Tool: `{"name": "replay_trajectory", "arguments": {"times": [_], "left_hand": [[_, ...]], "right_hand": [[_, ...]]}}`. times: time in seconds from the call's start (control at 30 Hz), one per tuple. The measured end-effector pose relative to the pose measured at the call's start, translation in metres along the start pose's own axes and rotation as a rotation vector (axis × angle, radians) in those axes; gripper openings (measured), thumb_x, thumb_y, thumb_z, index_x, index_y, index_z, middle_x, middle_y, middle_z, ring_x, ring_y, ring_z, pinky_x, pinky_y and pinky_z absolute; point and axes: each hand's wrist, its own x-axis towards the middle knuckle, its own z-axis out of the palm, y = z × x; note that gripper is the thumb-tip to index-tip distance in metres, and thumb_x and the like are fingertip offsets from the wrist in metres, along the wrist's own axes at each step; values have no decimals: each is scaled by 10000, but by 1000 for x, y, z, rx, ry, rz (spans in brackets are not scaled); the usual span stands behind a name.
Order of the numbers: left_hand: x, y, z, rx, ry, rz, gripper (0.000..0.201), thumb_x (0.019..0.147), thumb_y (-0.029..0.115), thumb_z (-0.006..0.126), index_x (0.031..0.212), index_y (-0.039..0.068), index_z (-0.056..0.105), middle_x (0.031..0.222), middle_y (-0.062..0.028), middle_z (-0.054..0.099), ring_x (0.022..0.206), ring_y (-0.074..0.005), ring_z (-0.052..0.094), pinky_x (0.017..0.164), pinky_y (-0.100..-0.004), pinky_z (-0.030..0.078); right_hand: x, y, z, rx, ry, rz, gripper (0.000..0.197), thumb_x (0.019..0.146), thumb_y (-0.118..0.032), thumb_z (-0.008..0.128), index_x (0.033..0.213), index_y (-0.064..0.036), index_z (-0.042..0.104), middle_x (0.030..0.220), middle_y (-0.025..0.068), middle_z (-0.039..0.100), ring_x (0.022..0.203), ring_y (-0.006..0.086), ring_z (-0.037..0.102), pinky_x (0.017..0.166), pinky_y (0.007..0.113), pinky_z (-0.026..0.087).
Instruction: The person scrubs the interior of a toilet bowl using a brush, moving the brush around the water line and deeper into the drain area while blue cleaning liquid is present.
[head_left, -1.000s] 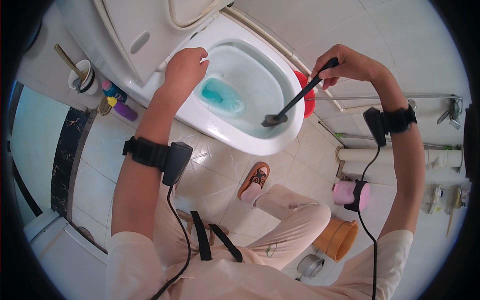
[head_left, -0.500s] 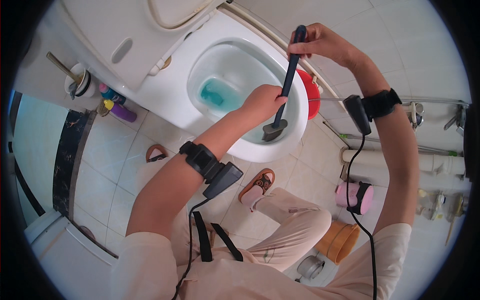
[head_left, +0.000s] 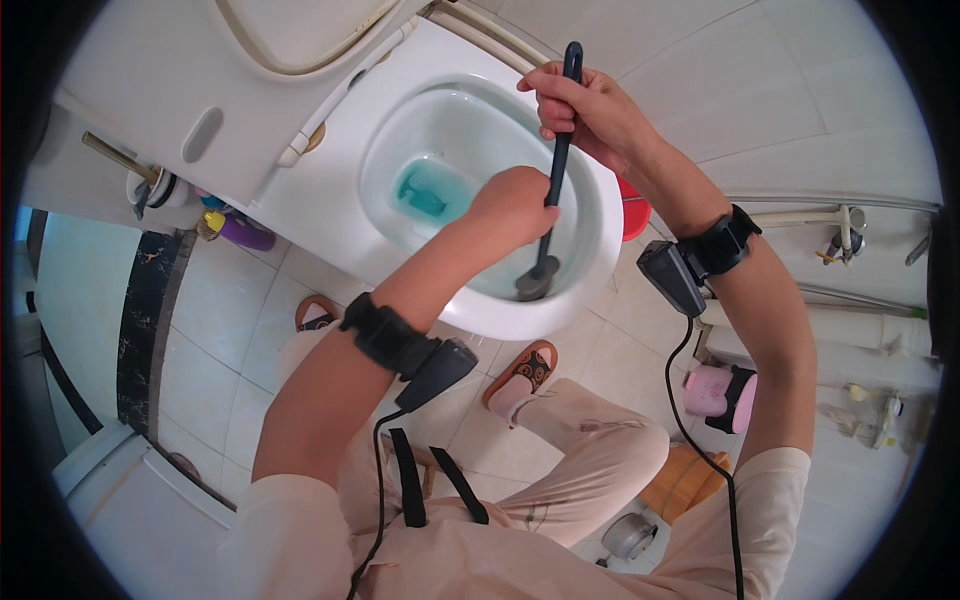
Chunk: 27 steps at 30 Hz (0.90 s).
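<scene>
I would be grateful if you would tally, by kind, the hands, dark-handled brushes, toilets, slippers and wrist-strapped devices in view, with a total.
Hands: 2 (left hand, right hand)
Dark-handled brush: 1
Toilet: 1
Slippers: 2 (left slipper, right slipper)
Wrist-strapped devices: 2 (left device, right device)
Total: 8

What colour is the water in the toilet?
The water in the toilet is turquoise; it shows best in the head view.

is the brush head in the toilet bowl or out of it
In: the brush head shows inside the toilet bowl, near its front.
</scene>
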Motion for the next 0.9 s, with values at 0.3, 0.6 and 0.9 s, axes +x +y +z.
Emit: {"name": "replay_trajectory", "arguments": {"times": [0.3,0.6,0.9], "left_hand": [[1,-18,8,-62,50,29,136,799,122,605,856,-2,603,736,-114,646,614,-195,630,593,-321,493],[-18,-36,-71,315,565,52,220,766,147,649,970,67,626,808,-108,648,737,-251,626,666,-347,495],[-39,-34,-108,318,740,34,210,809,141,619,998,49,628,850,-90,663,809,-197,635,720,-308,490]], "right_hand": [[30,9,-7,-68,-9,32,204,882,-240,539,818,-50,579,499,-78,289,428,35,232,419,222,202],[5,8,16,-25,-48,27,242,894,-253,540,784,-38,559,473,-66,303,405,35,236,394,219,178],[-1,-1,-28,-157,240,-157,221,856,-208,559,741,-19,566,496,-51,353,410,40,279,393,223,205]]}}
